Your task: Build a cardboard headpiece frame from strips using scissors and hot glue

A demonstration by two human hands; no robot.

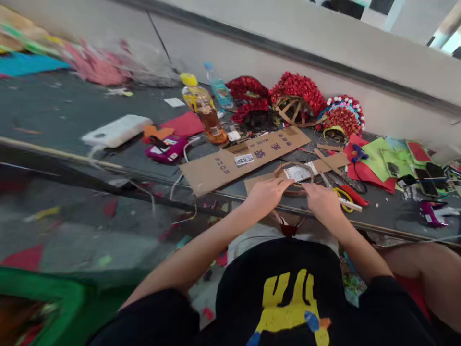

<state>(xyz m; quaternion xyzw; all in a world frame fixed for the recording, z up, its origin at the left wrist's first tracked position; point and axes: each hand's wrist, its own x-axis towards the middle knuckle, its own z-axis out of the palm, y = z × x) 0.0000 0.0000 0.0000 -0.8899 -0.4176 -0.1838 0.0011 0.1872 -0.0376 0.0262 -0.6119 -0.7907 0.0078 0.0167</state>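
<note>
My left hand and my right hand both pinch the near edge of a bent brown cardboard strip ring. The ring rests on a small cardboard piece at the front of a dark work surface. Both hands have fingers closed on the strip. A larger flat cardboard sheet with printed text lies just left of the ring. Scissors with yellow and red handles lie beside my right hand.
Red paper-flower headpieces stand against the back wall. A bottle of amber drink, a water bottle, a white box and a pink packet sit left. Coloured paper sheets, a glue gun and phones lie right.
</note>
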